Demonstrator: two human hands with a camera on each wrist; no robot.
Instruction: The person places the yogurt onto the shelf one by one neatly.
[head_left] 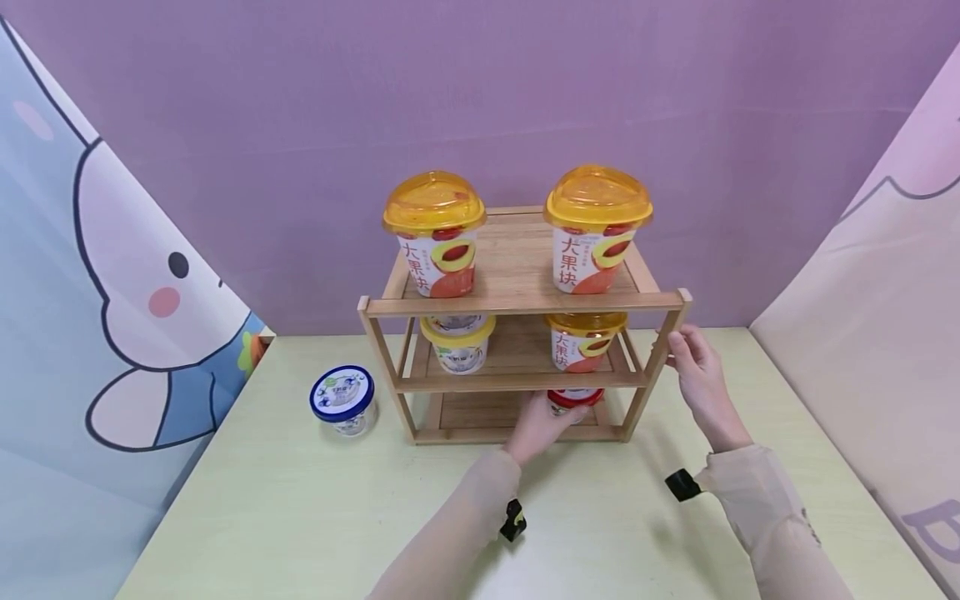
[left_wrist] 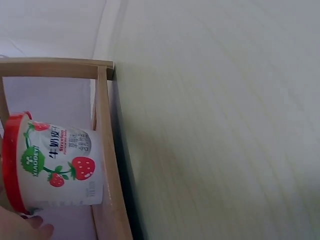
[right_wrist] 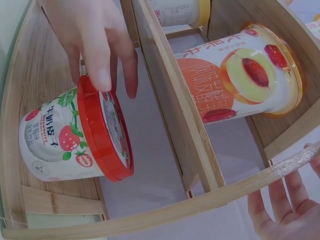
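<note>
A white strawberry-print cup with a red lid (right_wrist: 65, 135) stands on the bottom tier of a wooden rack (head_left: 517, 383), at its right side. Just at that lid is my left hand (head_left: 542, 423), reaching in from the front. Its fingers (right_wrist: 131, 70) hang loosely spread around the lid's edge, the thumb tip against the rim. In the left wrist view the cup (left_wrist: 62, 165) shows its strawberry side, with a bit of the hand below. My right hand (head_left: 701, 379) holds the rack's right side post, thumb and fingers on either side of it.
Two peach-print cups with domed orange lids (head_left: 442, 242) (head_left: 596, 237) stand on the top tier. The middle tier bears a yellow-lidded cup (head_left: 459, 354) and another peach-print cup (head_left: 581, 346). Left of the rack, a blue-lidded cup (head_left: 343, 398) sits on the pale table (head_left: 300, 517).
</note>
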